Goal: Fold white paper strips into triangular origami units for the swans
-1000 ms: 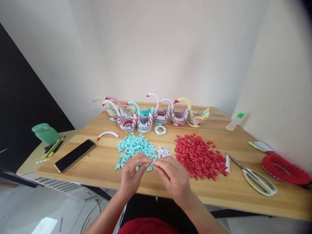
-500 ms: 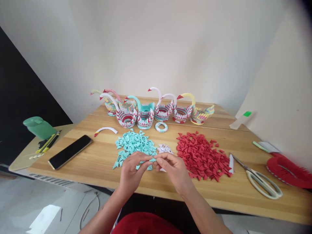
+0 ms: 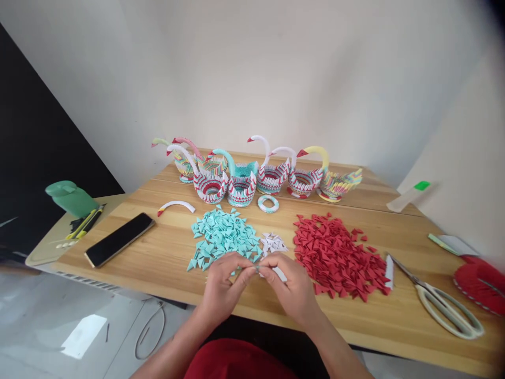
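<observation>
My left hand (image 3: 225,281) and my right hand (image 3: 291,284) meet fingertip to fingertip over the front of the table. Pinched between them is a small teal folded paper piece (image 3: 257,268), mostly covered by the fingers. Just beyond my left hand spreads a heap of teal paper triangles (image 3: 224,237). Behind my right hand lies a small group of white paper pieces (image 3: 273,242). A large pile of red paper triangles (image 3: 339,255) is to its right. Farther back rests a teal and white paper ring (image 3: 268,204).
Several folded paper swans (image 3: 241,187) stand along the back. A loose white swan neck (image 3: 176,204) and a phone (image 3: 120,239) lie at left. Scissors (image 3: 437,300) and a red item (image 3: 479,284) are at right. A green container (image 3: 71,198) stands beside yellow cutters (image 3: 87,223).
Both hands stay together around the teal paper piece, their fingertips drawn closer so less of it shows. The whole view has shifted slightly.
</observation>
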Tool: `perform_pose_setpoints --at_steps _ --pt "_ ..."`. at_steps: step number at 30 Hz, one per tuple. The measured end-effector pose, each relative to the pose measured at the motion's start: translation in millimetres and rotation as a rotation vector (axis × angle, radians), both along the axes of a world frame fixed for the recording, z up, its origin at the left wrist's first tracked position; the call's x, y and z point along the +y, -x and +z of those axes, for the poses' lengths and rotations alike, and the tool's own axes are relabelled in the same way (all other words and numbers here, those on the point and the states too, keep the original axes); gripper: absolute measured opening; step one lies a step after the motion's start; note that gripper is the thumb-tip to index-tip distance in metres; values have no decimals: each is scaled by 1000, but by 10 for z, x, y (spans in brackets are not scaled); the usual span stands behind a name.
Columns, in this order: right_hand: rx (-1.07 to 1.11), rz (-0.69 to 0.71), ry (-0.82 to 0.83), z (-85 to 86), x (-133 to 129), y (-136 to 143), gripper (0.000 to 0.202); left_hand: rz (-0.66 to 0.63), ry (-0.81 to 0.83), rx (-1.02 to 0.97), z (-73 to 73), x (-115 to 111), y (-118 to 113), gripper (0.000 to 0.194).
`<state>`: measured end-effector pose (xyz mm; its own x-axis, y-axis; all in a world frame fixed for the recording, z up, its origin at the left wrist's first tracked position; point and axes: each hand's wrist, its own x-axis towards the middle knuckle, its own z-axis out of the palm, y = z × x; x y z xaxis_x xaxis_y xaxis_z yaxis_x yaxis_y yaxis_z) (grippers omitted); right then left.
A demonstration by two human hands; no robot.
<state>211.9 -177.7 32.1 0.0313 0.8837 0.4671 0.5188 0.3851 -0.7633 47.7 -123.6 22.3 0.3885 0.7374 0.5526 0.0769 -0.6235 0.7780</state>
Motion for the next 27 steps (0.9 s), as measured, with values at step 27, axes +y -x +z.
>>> perform_pose_setpoints --at_steps 27 --pt "-294 -43 -102 -84 509 1 30 381 69 285 -434 -92 874 19"
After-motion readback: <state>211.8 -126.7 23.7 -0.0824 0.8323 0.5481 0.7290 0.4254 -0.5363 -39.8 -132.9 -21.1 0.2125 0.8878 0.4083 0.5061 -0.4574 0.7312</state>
